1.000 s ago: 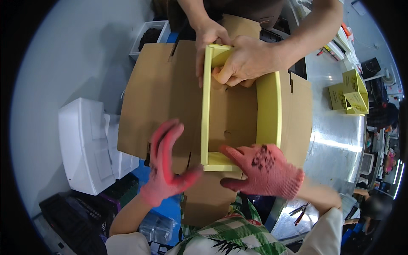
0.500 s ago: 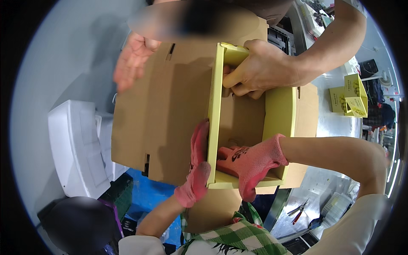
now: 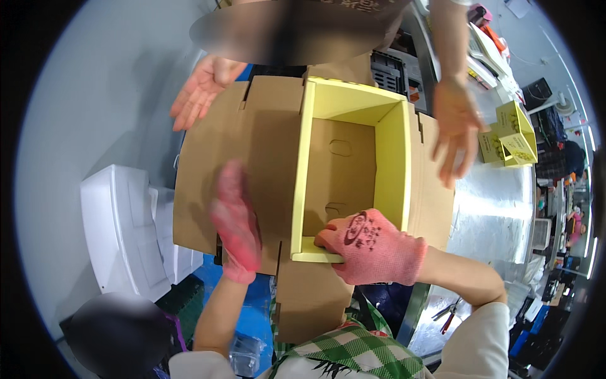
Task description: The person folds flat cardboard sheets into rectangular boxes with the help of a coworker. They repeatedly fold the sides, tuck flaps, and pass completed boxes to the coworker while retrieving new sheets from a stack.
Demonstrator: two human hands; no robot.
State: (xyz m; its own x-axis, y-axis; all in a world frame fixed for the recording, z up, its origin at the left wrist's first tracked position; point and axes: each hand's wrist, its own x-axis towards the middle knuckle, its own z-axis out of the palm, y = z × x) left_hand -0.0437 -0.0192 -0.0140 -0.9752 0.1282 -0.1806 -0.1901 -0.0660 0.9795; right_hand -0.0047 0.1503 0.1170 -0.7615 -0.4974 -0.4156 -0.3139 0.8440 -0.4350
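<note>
A yellow cardboard box (image 3: 391, 158) with a brown bottom (image 3: 344, 170) stands on a brown carton whose flaps (image 3: 208, 196) are spread wide. My right hand (image 3: 379, 247), in a pink work glove, grips the near wall of the yellow box, its fingers over the edge on the inside. Flat and slightly blurred, my left hand (image 3: 237, 227), gloved too, hovers with straight fingers over the left flap, apart from the box. Across from me, a co-worker's bare hand (image 3: 456, 126) hangs open beside the box's right wall, and the other (image 3: 205, 91) is held open over the far left flap.
White foam boxes (image 3: 129, 234) stand at the left by the wall. On the right, a metal table (image 3: 489, 221) carries small yellow cartons (image 3: 512, 139) and red-handled pliers or shears (image 3: 448, 321). A black crate (image 3: 388, 76) lies at the far side.
My left hand has come off the box's left wall and moved left. My right hand has gripped the near wall. The co-worker's hand has left the box and moved right; the box looks straighter.
</note>
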